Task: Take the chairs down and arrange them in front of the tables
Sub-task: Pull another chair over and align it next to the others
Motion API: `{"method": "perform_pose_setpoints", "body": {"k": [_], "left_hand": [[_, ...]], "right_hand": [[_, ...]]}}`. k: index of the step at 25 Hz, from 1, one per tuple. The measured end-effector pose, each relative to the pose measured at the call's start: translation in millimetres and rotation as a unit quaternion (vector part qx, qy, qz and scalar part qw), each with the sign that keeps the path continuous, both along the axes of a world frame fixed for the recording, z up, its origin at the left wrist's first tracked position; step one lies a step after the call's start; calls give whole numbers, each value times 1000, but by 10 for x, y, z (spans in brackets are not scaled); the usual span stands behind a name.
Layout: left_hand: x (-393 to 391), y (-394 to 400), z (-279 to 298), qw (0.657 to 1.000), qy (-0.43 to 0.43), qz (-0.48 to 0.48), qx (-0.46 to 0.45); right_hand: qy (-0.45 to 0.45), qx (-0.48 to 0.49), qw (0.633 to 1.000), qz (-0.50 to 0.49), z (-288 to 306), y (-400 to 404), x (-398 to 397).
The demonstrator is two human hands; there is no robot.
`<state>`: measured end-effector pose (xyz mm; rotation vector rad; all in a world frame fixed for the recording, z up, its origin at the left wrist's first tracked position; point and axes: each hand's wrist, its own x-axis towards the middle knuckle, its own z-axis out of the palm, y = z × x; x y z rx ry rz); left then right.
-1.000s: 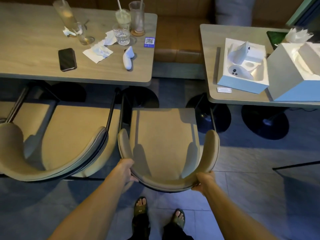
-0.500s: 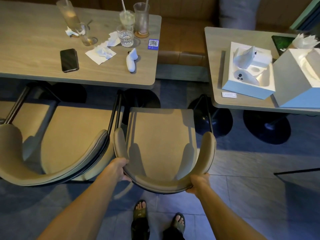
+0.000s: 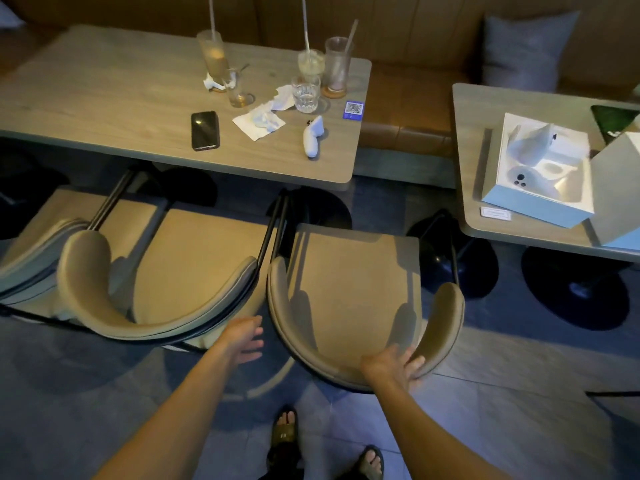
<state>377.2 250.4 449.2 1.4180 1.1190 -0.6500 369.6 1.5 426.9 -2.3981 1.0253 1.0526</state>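
Note:
A beige armchair with a curved backrest stands on the floor at the right corner of the long wooden table. My right hand lies on the back rim of that backrest, fingers spread over it. My left hand hovers open in the gap between this chair and a second beige chair to its left, touching neither. A third chair shows at the far left, pushed partly under the table.
The long table carries glasses, a black phone, napkins and a white controller. A second table at right holds open white boxes. A brown bench runs behind. Black table bases stand on the tiled floor. My sandalled feet are below.
My left hand has let go of the chair's backrest and moved left, open. My right hand has loosened from a grip to resting on the rim. The view has shifted left.

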Motion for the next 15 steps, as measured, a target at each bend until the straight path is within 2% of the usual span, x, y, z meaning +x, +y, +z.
{"method": "perform_pose_setpoints", "body": {"k": [2,4,6,7,11,13,15], "left_hand": [[1,270,83,999,-30,-10,41],[55,576,115,988,-70,-43,129],[130,904,78,954,-73,-148,251],[154,1017,47,937,-61,-206,274],[236,1324,-169,888,-31,-400,225],[323,1426,-234,869,-36,-435,233],[382,1483,-255,867,-33,-448,216]], "right_hand": [[-6,87,996,36,70,266,25],[-30,195,980,35,137,581,75],[-53,266,962,27,174,916,96],[-54,278,958,32,178,1062,95],[-53,207,973,88,81,1587,118],[-63,163,981,81,77,1757,188],[-66,137,986,72,103,1860,268]]}}
